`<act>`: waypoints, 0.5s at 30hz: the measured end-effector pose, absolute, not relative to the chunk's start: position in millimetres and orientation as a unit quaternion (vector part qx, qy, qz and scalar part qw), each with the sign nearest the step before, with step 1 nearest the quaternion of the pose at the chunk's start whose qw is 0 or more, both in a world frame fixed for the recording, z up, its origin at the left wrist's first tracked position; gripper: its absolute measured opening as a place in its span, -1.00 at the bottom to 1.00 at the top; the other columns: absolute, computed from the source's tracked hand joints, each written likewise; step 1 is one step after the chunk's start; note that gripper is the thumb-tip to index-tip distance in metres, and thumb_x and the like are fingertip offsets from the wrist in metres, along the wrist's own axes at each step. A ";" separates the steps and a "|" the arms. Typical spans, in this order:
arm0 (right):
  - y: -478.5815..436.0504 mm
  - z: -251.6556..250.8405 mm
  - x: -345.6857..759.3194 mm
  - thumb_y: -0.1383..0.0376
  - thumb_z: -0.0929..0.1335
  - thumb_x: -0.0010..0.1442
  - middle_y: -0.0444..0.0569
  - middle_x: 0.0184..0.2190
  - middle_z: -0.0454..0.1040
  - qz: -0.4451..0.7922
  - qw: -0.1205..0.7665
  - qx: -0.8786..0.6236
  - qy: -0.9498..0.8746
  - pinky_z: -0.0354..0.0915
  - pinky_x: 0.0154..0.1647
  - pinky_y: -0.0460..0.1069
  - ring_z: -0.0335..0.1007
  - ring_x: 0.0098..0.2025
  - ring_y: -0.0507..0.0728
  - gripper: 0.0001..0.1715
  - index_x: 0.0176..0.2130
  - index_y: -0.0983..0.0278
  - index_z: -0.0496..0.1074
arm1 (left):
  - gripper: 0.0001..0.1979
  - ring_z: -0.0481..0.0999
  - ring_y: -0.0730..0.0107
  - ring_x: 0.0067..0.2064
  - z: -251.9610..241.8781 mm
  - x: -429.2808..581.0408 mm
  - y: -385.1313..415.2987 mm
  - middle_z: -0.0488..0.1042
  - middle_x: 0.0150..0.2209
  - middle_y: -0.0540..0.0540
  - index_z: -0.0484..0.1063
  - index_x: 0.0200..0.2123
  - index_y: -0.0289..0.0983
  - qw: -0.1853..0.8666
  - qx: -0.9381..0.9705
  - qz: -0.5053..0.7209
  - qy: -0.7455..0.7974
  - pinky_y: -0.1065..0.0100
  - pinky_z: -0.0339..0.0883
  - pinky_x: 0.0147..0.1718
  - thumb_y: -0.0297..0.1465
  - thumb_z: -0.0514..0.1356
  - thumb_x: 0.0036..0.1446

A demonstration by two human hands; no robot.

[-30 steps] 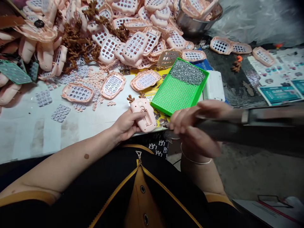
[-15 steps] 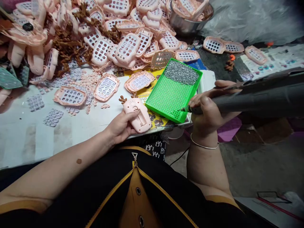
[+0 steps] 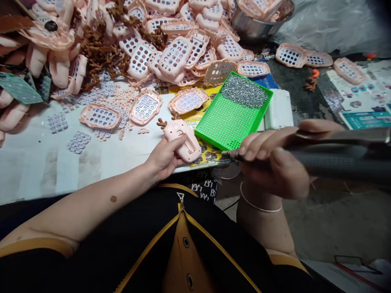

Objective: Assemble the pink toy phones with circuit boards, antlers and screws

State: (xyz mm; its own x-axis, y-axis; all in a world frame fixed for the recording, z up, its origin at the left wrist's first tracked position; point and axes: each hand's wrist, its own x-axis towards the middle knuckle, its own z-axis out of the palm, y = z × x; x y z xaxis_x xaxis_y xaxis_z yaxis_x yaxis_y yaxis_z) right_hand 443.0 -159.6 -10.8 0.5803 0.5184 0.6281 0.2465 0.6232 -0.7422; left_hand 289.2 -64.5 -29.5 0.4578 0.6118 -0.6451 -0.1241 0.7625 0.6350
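Note:
My left hand (image 3: 163,156) grips a pink toy phone shell (image 3: 183,138) with small brown antlers, pressing it back side up on the table's near edge. My right hand (image 3: 271,165) is wrapped round a dark electric screwdriver (image 3: 336,156). Its tip hovers just off the near corner of a green perforated tray (image 3: 227,122), a short way right of the shell. A heap of small silver screws (image 3: 244,91) fills the tray's far end.
A large pile of pink keypad shells (image 3: 174,57) and brown antler pieces (image 3: 97,55) covers the far table. Loose shells (image 3: 100,117) and grey rubber keypads (image 3: 78,142) lie at left. A metal bowl (image 3: 259,24) stands at back. Printed sheets (image 3: 357,97) lie at right.
My right hand has carried the screwdriver tip from the tray's near edge down and left, closer to the shell. The left hand keeps its hold on the shell.

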 end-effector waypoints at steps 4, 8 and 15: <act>-164.6 -11.8 412.4 0.18 0.37 0.15 -0.30 -0.63 0.22 0.191 0.732 -0.443 -0.482 0.34 -0.59 0.04 0.21 -0.65 0.05 -0.66 -0.07 0.00 0.27 | -0.65 0.61 0.08 -0.15 -35.3 288.8 -66.0 0.57 -0.15 -0.20 0.33 -0.01 -0.24 0.812 0.272 0.238 0.459 -0.15 0.52 -0.16 -0.45 0.27 0.12; -160.5 -15.2 397.9 0.15 0.35 0.21 -0.27 -0.61 0.24 0.227 0.709 -0.429 -0.511 0.32 -0.54 0.05 0.23 -0.62 0.07 -0.74 -0.10 0.03 0.25 | -0.66 0.60 0.09 -0.14 -38.8 286.9 -66.0 0.57 -0.11 -0.22 0.34 -0.02 -0.24 0.814 0.285 0.234 0.448 -0.13 0.52 -0.17 -0.43 0.26 0.12; -153.6 -27.5 395.2 0.21 0.39 0.20 -0.22 -0.53 0.32 0.267 0.713 -0.409 -0.502 0.30 -0.42 0.05 0.30 -0.53 0.06 -0.71 -0.11 0.12 0.24 | -0.65 0.59 0.14 -0.17 -41.5 285.9 -66.2 0.56 -0.16 -0.19 0.33 -0.02 -0.22 0.819 0.291 0.231 0.437 -0.08 0.51 -0.17 -0.42 0.26 0.11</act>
State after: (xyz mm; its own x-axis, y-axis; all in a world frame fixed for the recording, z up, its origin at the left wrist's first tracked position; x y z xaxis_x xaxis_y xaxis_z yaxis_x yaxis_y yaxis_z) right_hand 395.2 -153.6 -27.5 0.3527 0.7925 0.4975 0.0292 0.5220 -0.8524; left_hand 285.9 -66.2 -41.5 0.5105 0.6336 -0.5813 -0.1244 0.7233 0.6792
